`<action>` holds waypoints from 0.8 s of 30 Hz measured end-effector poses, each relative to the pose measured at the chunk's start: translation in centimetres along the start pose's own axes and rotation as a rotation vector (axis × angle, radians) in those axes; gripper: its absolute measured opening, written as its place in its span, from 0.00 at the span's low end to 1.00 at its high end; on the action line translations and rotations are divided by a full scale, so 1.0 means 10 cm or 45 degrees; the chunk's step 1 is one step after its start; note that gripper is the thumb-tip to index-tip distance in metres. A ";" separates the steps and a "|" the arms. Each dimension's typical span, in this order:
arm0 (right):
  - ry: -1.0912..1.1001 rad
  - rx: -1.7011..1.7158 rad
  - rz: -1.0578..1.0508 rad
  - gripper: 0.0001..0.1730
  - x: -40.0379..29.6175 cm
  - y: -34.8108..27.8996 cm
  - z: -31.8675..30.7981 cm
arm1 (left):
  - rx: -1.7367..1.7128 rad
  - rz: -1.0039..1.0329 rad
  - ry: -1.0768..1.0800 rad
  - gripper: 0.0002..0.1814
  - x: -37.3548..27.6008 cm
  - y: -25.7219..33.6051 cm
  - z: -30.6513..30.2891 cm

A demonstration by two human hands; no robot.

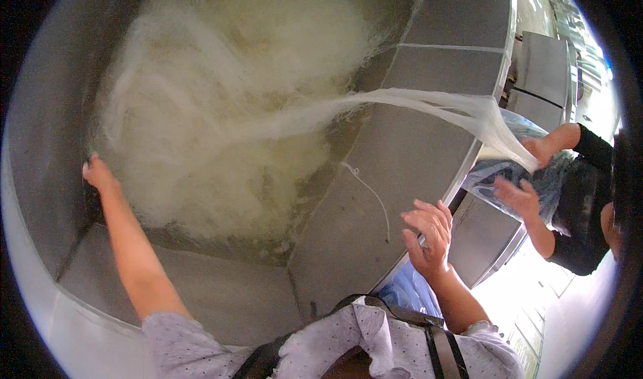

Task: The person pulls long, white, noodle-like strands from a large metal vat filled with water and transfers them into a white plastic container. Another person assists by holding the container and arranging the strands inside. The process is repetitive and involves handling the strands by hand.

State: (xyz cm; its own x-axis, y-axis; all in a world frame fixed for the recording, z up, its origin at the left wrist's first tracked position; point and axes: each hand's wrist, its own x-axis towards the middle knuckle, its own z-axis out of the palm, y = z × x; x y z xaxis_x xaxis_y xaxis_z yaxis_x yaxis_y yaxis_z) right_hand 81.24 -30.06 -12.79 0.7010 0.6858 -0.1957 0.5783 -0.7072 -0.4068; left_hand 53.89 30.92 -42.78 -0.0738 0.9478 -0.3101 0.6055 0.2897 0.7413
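Observation:
A mass of fine white noodle-like strands (221, 102) lies in cloudy yellowish liquid at the bottom of a deep metal tank. My left hand (99, 172) reaches to the tank's left side, beside the edge of the strands; its fingers look bent, and whether they grip anything is unclear. Raised over the right rim, my right hand (429, 233) has its fingers apart and holds nothing. A long bundle of strands (432, 102) stretches from the mass over that rim to another person's hand (538, 153). The person's other hand (520, 198) is blurred above a clear plastic bag (485, 178).
The metal tank's right rim (464, 165) runs diagonally between me and the other person. A thin strand (374, 193) clings to the sloping inner wall. Blue plastic (409, 291) lies outside the rim near my right arm. Metal cabinets (541, 65) stand beyond.

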 end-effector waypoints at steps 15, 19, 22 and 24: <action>0.014 -0.171 0.072 0.12 0.03 0.10 0.19 | 0.855 1.071 -1.764 0.23 -2.84 0.34 3.19; 0.008 -0.157 0.063 0.11 0.10 0.16 0.20 | 1.232 1.028 -1.573 0.25 -2.10 0.01 4.06; 0.070 -0.114 0.066 0.10 0.10 0.19 0.25 | 1.047 0.791 -1.044 0.27 -1.34 0.60 4.22; 0.118 -0.054 0.046 0.10 0.09 0.23 0.28 | 0.717 0.618 -0.764 0.28 -0.77 1.13 4.06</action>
State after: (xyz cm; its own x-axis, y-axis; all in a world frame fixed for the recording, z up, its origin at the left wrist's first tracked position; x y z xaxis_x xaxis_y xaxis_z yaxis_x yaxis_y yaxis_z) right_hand 82.08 -30.57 -16.37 0.7564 0.6421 -0.1250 0.5677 -0.7392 -0.3624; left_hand 93.52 21.47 -56.15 0.6097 0.6760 -0.4138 0.7671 -0.3721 0.5226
